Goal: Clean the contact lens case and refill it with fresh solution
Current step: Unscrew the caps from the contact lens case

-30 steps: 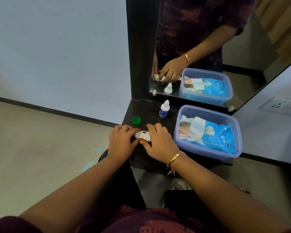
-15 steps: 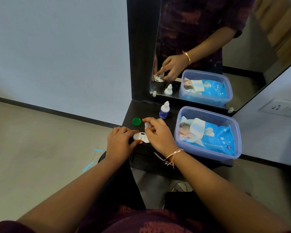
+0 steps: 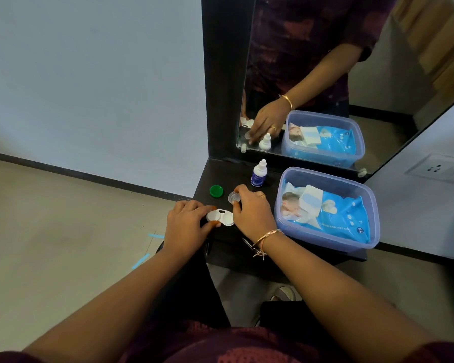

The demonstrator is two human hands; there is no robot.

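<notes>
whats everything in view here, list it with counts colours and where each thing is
lens case: 1, white, front of shelf, between the hands
clear cap: 1, clear, off the case, behind it
green cap: 1, green, loose on shelf, left of bottle
solution bottle: 1, white with blue label, upright near mirror
tub: 1, clear bluish, right end of shelf
wipes pack: 1, blue, inside tub
shelf: 1, black, below mirror
mirror: 1, black frame, behind shelf
wall socket: 1, white, far right
tape strips: 2, light blue, floor at left
left hand: holds lens case's left end
right hand: bracelet at wrist, pinches clear cap
</notes>
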